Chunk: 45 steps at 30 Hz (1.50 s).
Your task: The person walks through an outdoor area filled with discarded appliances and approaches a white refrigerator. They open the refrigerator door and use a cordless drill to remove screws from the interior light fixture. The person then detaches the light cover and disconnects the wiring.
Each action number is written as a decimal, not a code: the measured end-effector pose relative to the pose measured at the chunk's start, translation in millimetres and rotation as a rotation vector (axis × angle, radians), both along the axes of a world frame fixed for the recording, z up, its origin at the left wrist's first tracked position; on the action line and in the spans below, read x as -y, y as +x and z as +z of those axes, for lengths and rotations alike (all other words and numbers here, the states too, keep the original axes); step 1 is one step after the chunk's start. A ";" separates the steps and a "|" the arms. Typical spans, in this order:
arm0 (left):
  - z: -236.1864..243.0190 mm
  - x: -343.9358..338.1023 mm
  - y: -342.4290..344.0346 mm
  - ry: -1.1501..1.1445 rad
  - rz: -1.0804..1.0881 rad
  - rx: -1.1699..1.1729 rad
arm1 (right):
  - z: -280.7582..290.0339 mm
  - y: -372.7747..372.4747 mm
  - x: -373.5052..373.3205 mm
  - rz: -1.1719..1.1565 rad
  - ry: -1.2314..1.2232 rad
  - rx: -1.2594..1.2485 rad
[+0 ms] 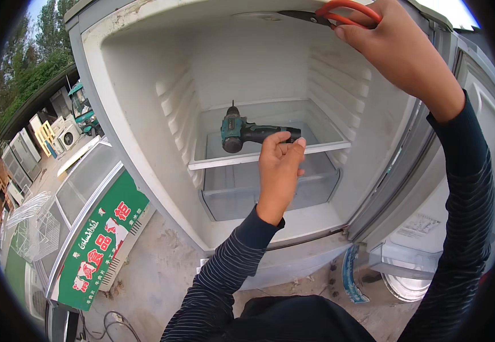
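My right hand (398, 48) grips a pair of scissors (347, 12) with orange-red loop handles and dark blades. The blades point left, their tip beside a pale oval fitting (262, 16) in the ceiling of an open fridge (202, 51). My left hand (280, 171) is raised in front of the fridge shelf, fingers curled toward the thumb. Whatever they hold, if anything, is too small to make out. Just behind it, a teal and black cordless drill (233, 134) lies on the glass shelf (327, 146), its handle partly hidden by my fingers.
Below the shelf sits a clear drawer (270, 191). The fridge door (430, 211) stands open at right, with a door bin. At left are a green-panelled display freezer (102, 245), a wire basket (36, 231) and a cable (110, 325) on the ground. Farther back stand more appliances (65, 134).
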<state>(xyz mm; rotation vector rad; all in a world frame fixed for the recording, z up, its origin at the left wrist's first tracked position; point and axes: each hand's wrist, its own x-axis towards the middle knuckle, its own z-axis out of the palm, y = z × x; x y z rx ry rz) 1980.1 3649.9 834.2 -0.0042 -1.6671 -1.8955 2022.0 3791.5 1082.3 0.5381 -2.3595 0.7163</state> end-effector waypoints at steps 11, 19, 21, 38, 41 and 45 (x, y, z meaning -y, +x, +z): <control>36.1 61.3 4.4 -0.992 0.641 -0.154 | 5.5 -19.6 -22.1 0.144 0.265 -0.233; -11.6 38.5 23.9 -0.235 0.155 0.117 | 9.5 -29.1 -27.5 0.163 0.404 -0.328; -15.9 34.0 19.1 -0.289 0.180 0.025 | 9.2 -24.1 -25.9 0.112 0.400 -0.314; 91.2 -2.0 25.7 -0.275 0.253 -0.399 | 1.3 -40.2 -32.4 0.162 0.595 -0.548; 110.3 -14.5 35.1 -0.347 0.274 -0.528 | -10.1 -37.0 -43.7 0.200 0.496 -0.646; 136.3 -4.9 19.8 -0.476 0.405 -0.826 | -26.1 -24.1 -33.7 0.068 0.535 -0.789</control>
